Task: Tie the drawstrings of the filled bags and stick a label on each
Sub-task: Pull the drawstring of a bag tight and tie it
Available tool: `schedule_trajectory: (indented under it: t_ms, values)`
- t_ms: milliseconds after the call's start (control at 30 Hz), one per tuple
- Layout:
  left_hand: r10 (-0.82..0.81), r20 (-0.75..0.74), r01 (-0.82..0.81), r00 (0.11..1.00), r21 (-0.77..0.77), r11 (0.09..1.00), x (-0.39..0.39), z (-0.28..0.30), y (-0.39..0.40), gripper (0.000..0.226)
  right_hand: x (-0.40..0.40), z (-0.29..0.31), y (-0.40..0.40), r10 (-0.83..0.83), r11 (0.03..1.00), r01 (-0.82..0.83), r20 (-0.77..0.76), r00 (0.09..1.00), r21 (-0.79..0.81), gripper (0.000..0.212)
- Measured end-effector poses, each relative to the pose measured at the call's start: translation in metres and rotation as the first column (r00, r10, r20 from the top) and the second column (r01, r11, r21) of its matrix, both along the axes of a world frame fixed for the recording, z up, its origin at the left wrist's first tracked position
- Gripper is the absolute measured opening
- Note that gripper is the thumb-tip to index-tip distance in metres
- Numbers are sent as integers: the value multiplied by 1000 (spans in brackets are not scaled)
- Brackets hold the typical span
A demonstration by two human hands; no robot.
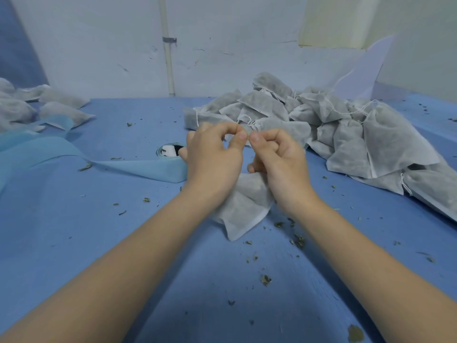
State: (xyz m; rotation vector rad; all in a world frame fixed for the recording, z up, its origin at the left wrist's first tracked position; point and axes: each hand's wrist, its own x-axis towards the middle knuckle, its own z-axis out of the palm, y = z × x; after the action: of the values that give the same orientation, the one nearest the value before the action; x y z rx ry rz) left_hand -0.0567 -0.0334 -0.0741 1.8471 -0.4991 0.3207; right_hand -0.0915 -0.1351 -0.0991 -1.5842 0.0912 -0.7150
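A white filled bag (243, 206) lies on the blue table (99, 231), near a heaped pile of bags (333, 125).

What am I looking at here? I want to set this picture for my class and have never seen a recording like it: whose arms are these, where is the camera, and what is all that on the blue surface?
There is no machine here. The one picture comes from a camera worn on a person's head, looking forward and down, so the two bare arms are the wearer's own. The left hand and right hand meet fingertip to fingertip, pinching something too thin to make out, probably the drawstring of the bag lying under them. The bag is white fabric with dark filling. To the right is a pile of bags alike, loose strings showing; a smaller heap lies far left. A light blue strip runs in from the left to a roll beside the left hand, perhaps the labels. Dry leaf crumbs dot the blue table.
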Motion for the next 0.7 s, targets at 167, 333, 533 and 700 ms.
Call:
schedule_trajectory:
  t_ms: [167,333,533,700]
  values:
    - [125,32,-125,992,-7,992,11,1,4,17,2,-2,-2,-44,998,41,-43,998,-55,13]
    - [57,30,-57,998,1,998,10,-6,2,18,0,2,-6,-84,995,82,-41,996,-60,11]
    - [-181,-368,112,912,-201,973,12,-9,1,39,4,9,-15,-271,928,258,11,963,269,30]
    - [-625,-552,358,552,-519,776,6,-19,-3,27,6,7,-22,-358,827,328,-23,933,456,29]
